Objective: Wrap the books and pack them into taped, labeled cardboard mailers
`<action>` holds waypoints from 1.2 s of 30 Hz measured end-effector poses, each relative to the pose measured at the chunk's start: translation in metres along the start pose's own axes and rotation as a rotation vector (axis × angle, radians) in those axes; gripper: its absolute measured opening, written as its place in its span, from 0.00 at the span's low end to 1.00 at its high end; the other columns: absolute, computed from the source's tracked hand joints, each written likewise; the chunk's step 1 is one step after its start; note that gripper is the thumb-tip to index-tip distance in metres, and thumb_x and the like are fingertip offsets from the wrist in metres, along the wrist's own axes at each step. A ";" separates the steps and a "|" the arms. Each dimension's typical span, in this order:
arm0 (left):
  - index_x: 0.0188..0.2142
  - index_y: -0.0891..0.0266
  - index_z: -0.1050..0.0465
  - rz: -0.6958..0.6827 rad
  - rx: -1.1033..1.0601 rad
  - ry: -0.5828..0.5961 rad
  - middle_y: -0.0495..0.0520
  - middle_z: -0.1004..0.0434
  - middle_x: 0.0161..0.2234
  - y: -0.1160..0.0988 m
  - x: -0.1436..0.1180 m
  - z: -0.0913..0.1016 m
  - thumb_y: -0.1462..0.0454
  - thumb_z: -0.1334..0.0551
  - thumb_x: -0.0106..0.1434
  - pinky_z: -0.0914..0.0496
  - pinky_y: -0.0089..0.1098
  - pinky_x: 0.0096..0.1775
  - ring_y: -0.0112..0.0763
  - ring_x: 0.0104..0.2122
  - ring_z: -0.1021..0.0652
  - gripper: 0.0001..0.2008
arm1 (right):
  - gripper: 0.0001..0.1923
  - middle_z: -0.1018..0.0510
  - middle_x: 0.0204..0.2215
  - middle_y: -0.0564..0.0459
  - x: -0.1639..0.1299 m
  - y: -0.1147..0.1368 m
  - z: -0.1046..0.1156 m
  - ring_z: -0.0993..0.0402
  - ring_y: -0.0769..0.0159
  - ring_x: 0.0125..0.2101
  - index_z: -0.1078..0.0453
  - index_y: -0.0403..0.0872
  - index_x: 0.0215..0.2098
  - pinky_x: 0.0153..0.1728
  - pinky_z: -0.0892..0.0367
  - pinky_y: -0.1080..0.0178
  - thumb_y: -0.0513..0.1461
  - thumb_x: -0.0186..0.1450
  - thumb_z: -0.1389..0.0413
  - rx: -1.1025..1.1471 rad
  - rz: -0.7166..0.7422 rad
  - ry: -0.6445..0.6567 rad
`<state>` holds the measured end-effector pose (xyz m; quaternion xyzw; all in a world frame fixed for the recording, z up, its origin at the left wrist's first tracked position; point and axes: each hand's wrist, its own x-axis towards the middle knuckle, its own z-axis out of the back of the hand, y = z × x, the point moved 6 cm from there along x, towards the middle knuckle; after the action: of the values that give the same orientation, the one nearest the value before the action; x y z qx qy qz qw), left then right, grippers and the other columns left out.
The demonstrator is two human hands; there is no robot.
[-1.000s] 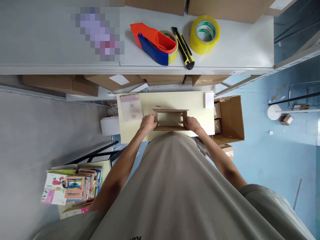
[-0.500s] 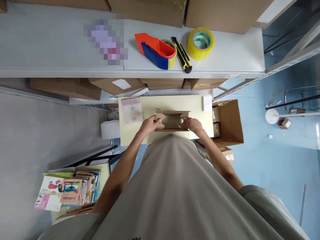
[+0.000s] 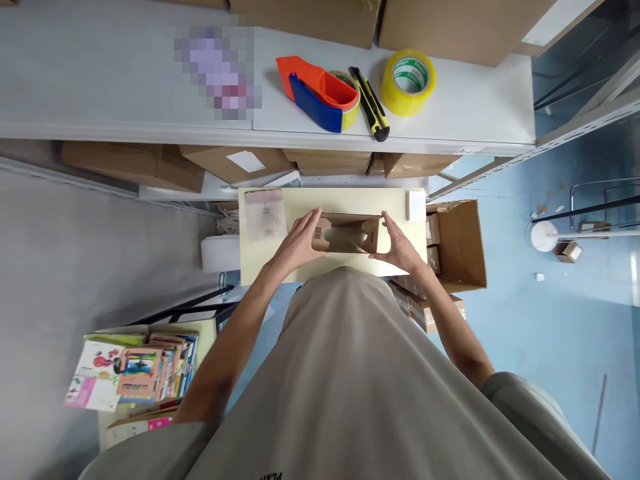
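One small cardboard box [image 3: 347,235], one tape dispenser [image 3: 320,93], one utility knife [image 3: 371,104], one yellow tape roll [image 3: 408,81], one plastic bag [image 3: 265,213].

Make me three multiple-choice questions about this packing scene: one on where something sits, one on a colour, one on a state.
1. Where does the black and yellow utility knife lie?
A. on the floor
B. on the white shelf
C. inside a carton
2. What colour is the loose roll of packing tape?
A. yellow
B. green
C. red
3. How do the left hand and right hand meet the small brown cardboard box?
A. both far away
B. one on top
C. one at each end

B: it lies beside the dispenser. A: yellow ring. C: open palms at its ends.
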<state>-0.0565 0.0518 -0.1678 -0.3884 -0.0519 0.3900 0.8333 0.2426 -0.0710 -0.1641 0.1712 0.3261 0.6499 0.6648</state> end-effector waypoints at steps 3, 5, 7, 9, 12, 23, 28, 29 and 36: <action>0.86 0.54 0.49 -0.008 0.056 -0.037 0.66 0.40 0.81 -0.001 0.006 0.001 0.57 0.17 0.61 0.34 0.52 0.78 0.63 0.79 0.35 0.63 | 0.66 0.41 0.84 0.35 0.004 0.000 0.003 0.42 0.37 0.82 0.59 0.54 0.91 0.81 0.39 0.35 0.51 0.70 0.24 -0.020 0.002 -0.031; 0.84 0.54 0.43 -0.016 0.071 -0.053 0.65 0.36 0.78 -0.002 0.006 0.000 0.57 0.17 0.61 0.32 0.50 0.76 0.61 0.77 0.31 0.58 | 0.62 0.38 0.82 0.34 0.004 -0.001 0.003 0.37 0.37 0.80 0.54 0.52 0.90 0.78 0.35 0.36 0.50 0.70 0.24 -0.013 -0.002 -0.042; 0.81 0.55 0.39 -0.030 0.081 -0.075 0.65 0.33 0.76 -0.002 0.004 -0.001 0.58 0.17 0.63 0.31 0.50 0.75 0.59 0.74 0.29 0.54 | 0.57 0.35 0.81 0.34 0.003 -0.002 0.003 0.32 0.39 0.76 0.50 0.52 0.88 0.75 0.30 0.38 0.51 0.72 0.26 0.003 -0.008 -0.044; 0.77 0.56 0.33 -0.047 0.088 -0.097 0.64 0.30 0.73 -0.002 0.004 -0.003 0.59 0.18 0.64 0.30 0.50 0.74 0.57 0.71 0.27 0.46 | 0.47 0.30 0.77 0.36 0.005 -0.002 0.001 0.29 0.41 0.73 0.40 0.52 0.84 0.74 0.29 0.39 0.50 0.74 0.29 0.004 -0.006 -0.049; 0.67 0.56 0.22 -0.051 0.094 -0.109 0.62 0.23 0.65 0.002 0.007 -0.008 0.60 0.21 0.69 0.28 0.49 0.71 0.54 0.66 0.23 0.29 | 0.27 0.22 0.69 0.40 0.013 -0.002 -0.006 0.26 0.43 0.69 0.24 0.52 0.72 0.72 0.28 0.41 0.46 0.77 0.33 -0.007 -0.014 -0.053; 0.57 0.52 0.12 0.090 0.033 -0.231 0.61 0.16 0.55 0.016 0.005 -0.032 0.60 0.33 0.79 0.28 0.51 0.68 0.53 0.60 0.24 0.12 | 0.16 0.14 0.57 0.41 0.021 -0.005 -0.034 0.23 0.47 0.58 0.12 0.51 0.54 0.64 0.22 0.44 0.40 0.82 0.44 -0.045 -0.191 -0.208; 0.57 0.54 0.13 0.108 0.023 -0.245 0.62 0.17 0.56 0.021 0.004 -0.034 0.59 0.32 0.79 0.28 0.49 0.68 0.52 0.62 0.24 0.12 | 0.15 0.13 0.55 0.42 0.024 -0.006 -0.029 0.21 0.47 0.56 0.11 0.51 0.52 0.63 0.21 0.45 0.40 0.81 0.42 0.002 -0.175 -0.200; 0.57 0.54 0.13 0.102 0.022 -0.249 0.62 0.17 0.56 0.021 0.004 -0.033 0.59 0.32 0.79 0.28 0.49 0.68 0.51 0.62 0.24 0.12 | 0.15 0.13 0.55 0.42 0.024 -0.005 -0.028 0.21 0.47 0.55 0.11 0.50 0.52 0.63 0.21 0.45 0.40 0.80 0.41 0.007 -0.174 -0.200; 0.54 0.53 0.13 0.099 0.003 -0.276 0.62 0.17 0.53 0.021 0.004 -0.032 0.60 0.30 0.77 0.25 0.50 0.66 0.51 0.59 0.23 0.09 | 0.16 0.13 0.57 0.41 0.020 0.001 -0.033 0.20 0.47 0.57 0.11 0.52 0.53 0.62 0.20 0.44 0.38 0.80 0.43 0.019 -0.188 -0.231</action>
<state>-0.0542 0.0438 -0.2054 -0.3322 -0.1462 0.4806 0.7984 0.2191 -0.0575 -0.1913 0.2196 0.2681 0.5575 0.7543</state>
